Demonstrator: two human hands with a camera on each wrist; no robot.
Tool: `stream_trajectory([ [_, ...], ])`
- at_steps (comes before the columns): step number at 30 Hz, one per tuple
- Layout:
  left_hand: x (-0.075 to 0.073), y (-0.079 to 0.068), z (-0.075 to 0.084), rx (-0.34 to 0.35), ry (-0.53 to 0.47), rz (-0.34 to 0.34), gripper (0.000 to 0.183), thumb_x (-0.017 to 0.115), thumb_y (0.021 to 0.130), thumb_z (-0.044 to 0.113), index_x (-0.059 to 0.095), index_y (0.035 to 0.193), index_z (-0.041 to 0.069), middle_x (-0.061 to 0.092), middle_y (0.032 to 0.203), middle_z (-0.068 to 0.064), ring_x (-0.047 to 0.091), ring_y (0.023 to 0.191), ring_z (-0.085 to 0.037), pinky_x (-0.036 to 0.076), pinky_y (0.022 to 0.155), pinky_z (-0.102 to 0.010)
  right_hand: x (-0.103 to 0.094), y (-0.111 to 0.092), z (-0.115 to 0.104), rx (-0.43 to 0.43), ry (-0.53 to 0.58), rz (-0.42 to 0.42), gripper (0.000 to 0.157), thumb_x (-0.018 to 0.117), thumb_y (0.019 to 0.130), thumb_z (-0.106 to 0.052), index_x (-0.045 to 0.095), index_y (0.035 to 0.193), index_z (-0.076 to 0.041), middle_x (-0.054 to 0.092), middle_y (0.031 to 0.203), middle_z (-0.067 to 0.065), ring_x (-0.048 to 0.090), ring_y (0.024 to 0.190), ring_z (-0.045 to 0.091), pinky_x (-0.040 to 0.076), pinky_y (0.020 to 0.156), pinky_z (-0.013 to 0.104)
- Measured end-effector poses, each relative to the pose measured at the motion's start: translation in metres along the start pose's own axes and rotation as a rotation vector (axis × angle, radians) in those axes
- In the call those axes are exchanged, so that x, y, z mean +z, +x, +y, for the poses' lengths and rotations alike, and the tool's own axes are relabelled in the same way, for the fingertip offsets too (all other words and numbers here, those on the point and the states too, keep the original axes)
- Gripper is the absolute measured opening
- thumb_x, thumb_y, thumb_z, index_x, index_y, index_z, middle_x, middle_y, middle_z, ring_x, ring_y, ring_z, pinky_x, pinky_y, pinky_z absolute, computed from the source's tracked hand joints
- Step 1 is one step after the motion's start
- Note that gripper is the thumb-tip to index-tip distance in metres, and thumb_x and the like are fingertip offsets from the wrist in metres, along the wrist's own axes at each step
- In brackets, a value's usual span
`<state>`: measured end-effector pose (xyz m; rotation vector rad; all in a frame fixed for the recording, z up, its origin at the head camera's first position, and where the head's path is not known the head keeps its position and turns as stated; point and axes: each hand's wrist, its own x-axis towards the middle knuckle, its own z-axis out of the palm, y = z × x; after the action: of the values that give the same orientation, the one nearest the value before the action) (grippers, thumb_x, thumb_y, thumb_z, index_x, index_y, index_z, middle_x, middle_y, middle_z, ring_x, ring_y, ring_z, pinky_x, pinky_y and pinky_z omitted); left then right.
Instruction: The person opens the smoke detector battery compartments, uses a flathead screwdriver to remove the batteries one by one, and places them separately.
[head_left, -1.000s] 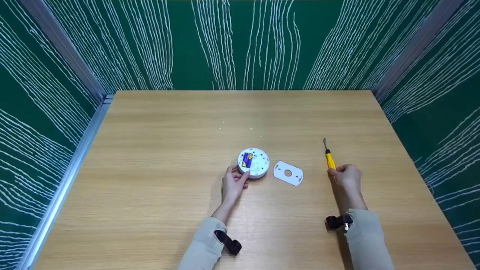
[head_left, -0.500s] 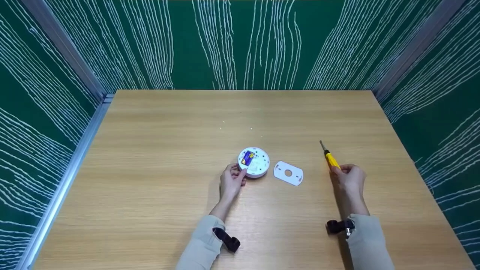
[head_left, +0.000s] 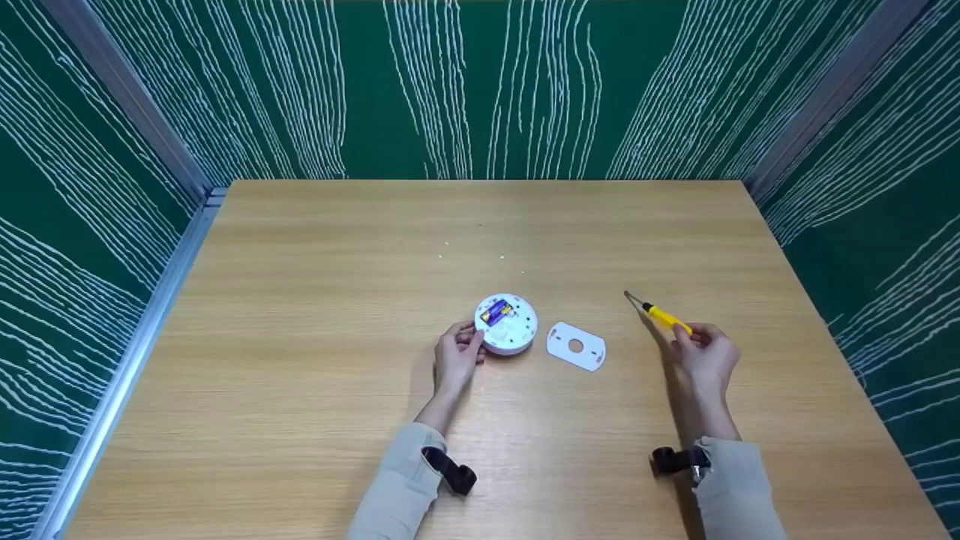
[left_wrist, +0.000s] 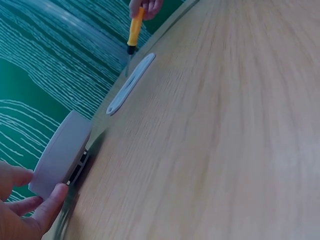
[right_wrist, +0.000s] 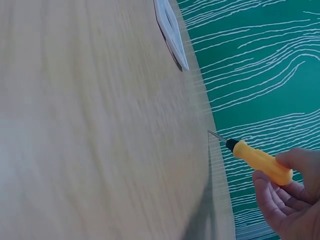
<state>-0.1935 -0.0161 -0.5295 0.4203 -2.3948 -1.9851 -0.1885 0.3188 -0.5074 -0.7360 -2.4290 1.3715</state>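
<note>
In the head view a round white device, apparently a smoke detector, shows its back with purple-and-yellow batteries. My left hand holds it by its left lower rim, thumb on one face and fingers at the side. The left wrist view shows the device tilted up from the table. My right hand pinches the handle end of a yellow screwdriver, its metal tip pointing left and away. Between the hands lies a flat white mounting plate with a round central hole.
A wooden table carries everything. Several tiny white crumbs lie beyond the device. Green panels with white wavy lines stand behind and at both sides, and a metal rail runs along the left edge.
The device has turned clockwise in my left hand, which has shifted slightly left. The screwdriver's tip has swung left and towards me as my right hand drifted a little right.
</note>
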Motion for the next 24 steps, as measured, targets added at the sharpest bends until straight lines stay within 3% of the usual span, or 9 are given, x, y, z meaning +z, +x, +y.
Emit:
stream_trajectory([
  [6, -0.003, 0.003, 0.002, 0.014, 0.021, 0.004, 0.027, 0.058, 0.086, 0.015, 0.059, 0.11, 0.003, 0.063, 0.081, -0.006, 0.062, 0.061, -0.018, 0.054, 0.054, -0.024, 0.001, -0.003, 0.0, -0.088, 0.091, 0.063, 0.028, 0.061, 0.083, -0.017, 0.06, 0.101, 0.005, 0.06, 0.081, 0.008, 0.059, 0.06, 0.004, 0.052, 0.056, 0.015],
  [9, -0.004, 0.005, 0.003, 0.016, 0.007, 0.006, 0.027, 0.058, 0.086, 0.014, 0.06, 0.111, 0.002, 0.064, 0.083, -0.008, 0.062, 0.062, -0.019, 0.054, 0.054, -0.025, 0.001, -0.006, -0.003, -0.116, 0.146, 0.073, 0.027, 0.062, 0.083, -0.016, 0.061, 0.098, 0.006, 0.061, 0.077, 0.005, 0.06, 0.058, 0.004, 0.053, 0.057, 0.018],
  [20, -0.006, 0.015, 0.004, 0.029, 0.005, -0.005, 0.025, 0.056, 0.087, 0.013, 0.062, 0.109, 0.003, 0.063, 0.081, -0.008, 0.062, 0.061, -0.022, 0.054, 0.052, -0.026, 0.002, -0.017, -0.019, -0.036, 0.221, 0.009, 0.033, 0.06, 0.084, -0.023, 0.058, 0.103, 0.004, 0.057, 0.082, 0.002, 0.059, 0.064, 0.006, 0.052, 0.063, 0.017],
  [24, -0.006, 0.018, 0.003, 0.035, 0.016, -0.009, 0.025, 0.056, 0.087, 0.015, 0.063, 0.108, 0.004, 0.064, 0.083, -0.007, 0.061, 0.06, -0.02, 0.054, 0.051, -0.026, 0.003, -0.019, -0.023, -0.045, 0.249, -0.011, 0.032, 0.06, 0.084, -0.022, 0.058, 0.102, 0.005, 0.058, 0.081, 0.003, 0.059, 0.064, 0.008, 0.052, 0.062, 0.015],
])
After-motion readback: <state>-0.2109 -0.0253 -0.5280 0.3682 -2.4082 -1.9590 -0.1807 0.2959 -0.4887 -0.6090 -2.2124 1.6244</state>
